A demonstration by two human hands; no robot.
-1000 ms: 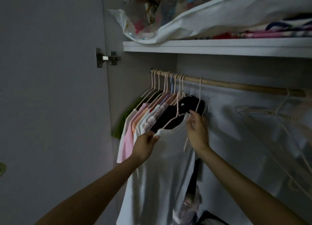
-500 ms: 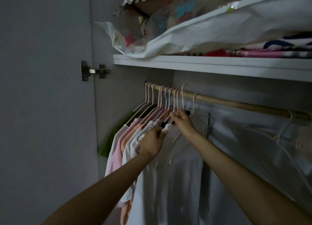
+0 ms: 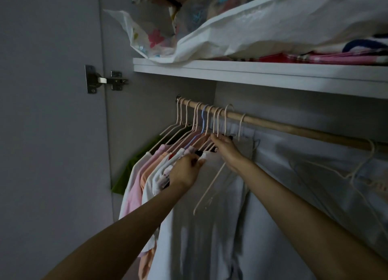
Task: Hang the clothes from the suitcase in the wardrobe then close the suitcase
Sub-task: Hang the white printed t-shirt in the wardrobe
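1. White garment (image 3: 201, 227) hangs at the right end of the packed bunch of clothes, draping straight down below the wooden rail (image 3: 294, 130); its hanger's hook seems to sit over the rail already, though the crowd of hooks makes that hard to confirm.
2. Left hand (image 3: 185, 171) curls its fingers round the garment's collar edge, pinching the cloth, probably to steady the shoulder so it does not slip off the hanger.
3. Right hand (image 3: 225, 146) reaches up to the hanger necks just under the rail, fingers bent around the wires there; exactly which hanger it grips I cannot tell. Holding high likely lets it seat or slide the hook.
4. Pink, peach and white tops (image 3: 147, 170) are pushed tight toward the left end, leaving free rail to the right for more clothes.
5. An empty pale hanger (image 3: 212, 187) dangles tilted in front of the white garment.
6. Above, the shelf (image 3: 252, 74) carries a white plastic bag (image 3: 262, 30) and folded fabrics.
7. No suitcase is in view.
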